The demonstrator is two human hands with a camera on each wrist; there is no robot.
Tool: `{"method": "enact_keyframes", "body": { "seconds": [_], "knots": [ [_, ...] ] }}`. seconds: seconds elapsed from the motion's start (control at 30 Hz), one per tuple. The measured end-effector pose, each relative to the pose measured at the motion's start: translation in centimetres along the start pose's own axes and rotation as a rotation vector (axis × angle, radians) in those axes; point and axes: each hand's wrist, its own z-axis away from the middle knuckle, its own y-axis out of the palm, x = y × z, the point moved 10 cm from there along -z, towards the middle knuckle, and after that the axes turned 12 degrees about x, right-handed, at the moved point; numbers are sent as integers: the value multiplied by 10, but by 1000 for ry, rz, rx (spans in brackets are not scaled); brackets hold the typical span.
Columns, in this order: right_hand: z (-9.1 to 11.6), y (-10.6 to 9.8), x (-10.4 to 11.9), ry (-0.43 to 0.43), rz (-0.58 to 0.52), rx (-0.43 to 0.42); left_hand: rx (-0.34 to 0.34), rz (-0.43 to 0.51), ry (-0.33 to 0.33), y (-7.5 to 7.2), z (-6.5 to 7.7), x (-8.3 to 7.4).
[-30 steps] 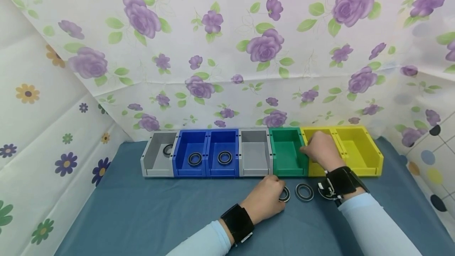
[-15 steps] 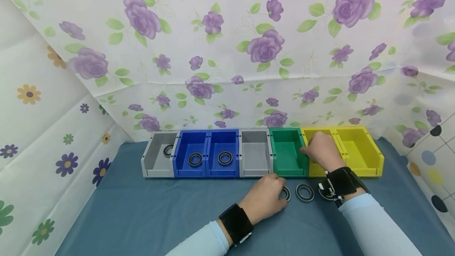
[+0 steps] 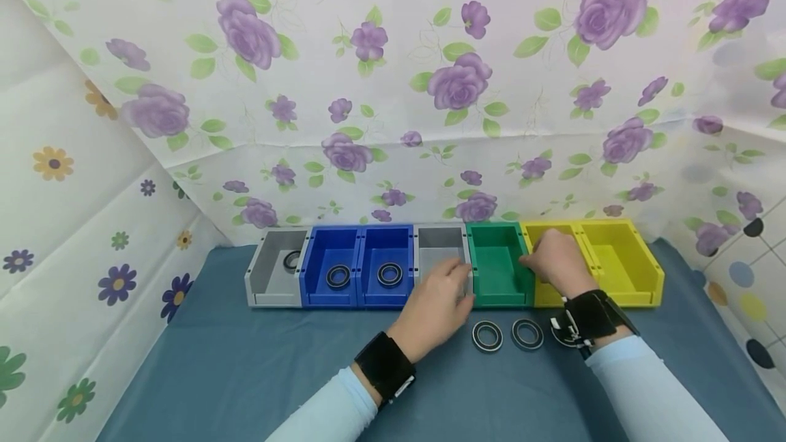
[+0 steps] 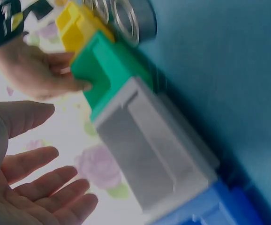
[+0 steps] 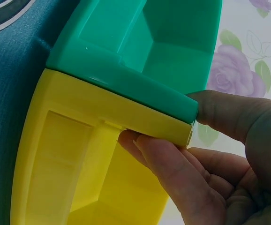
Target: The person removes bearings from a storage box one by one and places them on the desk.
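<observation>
Your left hand (image 3: 432, 307), fingers spread and holding nothing, was nearest the grey bin (image 3: 439, 244) on the desk (image 3: 245, 374), just left of the green bin (image 3: 500, 268); your right hand (image 3: 557, 262) pinched the green bin and yellow bin (image 5: 56, 154) together where they met.

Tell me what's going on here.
A person's right hand pinches the touching walls of the green bin and adjoining yellow bin. The left hand, open and holding nothing, is at the middle gray bin. The left gray bin and both blue bins each hold a ring; three more lie on the cloth, one partly hidden.
</observation>
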Motion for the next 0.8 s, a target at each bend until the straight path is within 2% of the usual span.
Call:
{"method": "enact_keyframes", "body": {
  "seconds": [0.17, 0.37, 0.63, 0.8],
  "knots": [
    [1, 1, 0, 0, -6, -1, -62, -4, -57, -19, 1, 23],
    [2, 1, 0, -9, -1, -3, -93, -32, -124, -32, 4, 50],
    [2, 0, 1, -21, 1, -15, -31, -88, -268, -26, 9, 88],
    [1, 0, 2, -16, -1, -12, 3, -101, -320, -17, 11, 104]
  ]
}}
